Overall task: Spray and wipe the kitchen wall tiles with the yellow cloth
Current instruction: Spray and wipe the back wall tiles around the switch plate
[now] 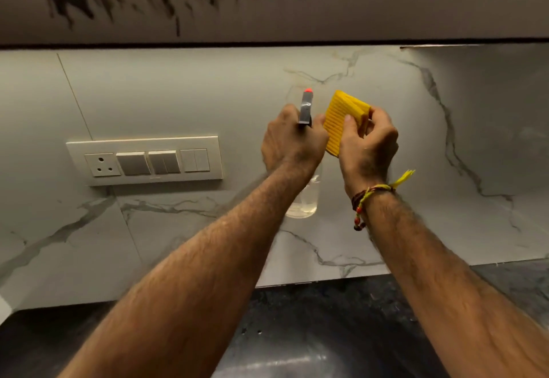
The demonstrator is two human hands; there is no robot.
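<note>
The left hand [292, 142] grips the spray bottle [303, 196] at its neck, orange nozzle at twelve o'clock. The right hand [367, 144] pinches the folded yellow cloth [341, 119] just beside it, before the marble tiles [401, 128]. A switch panel [145, 160] sits at nine o'clock; dark worktop [312, 318] lies at six.

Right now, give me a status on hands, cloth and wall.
Left hand grips spray bottle. Right hand holds folded cloth. Both raised at the tiles. Switch panel lies left.
</note>
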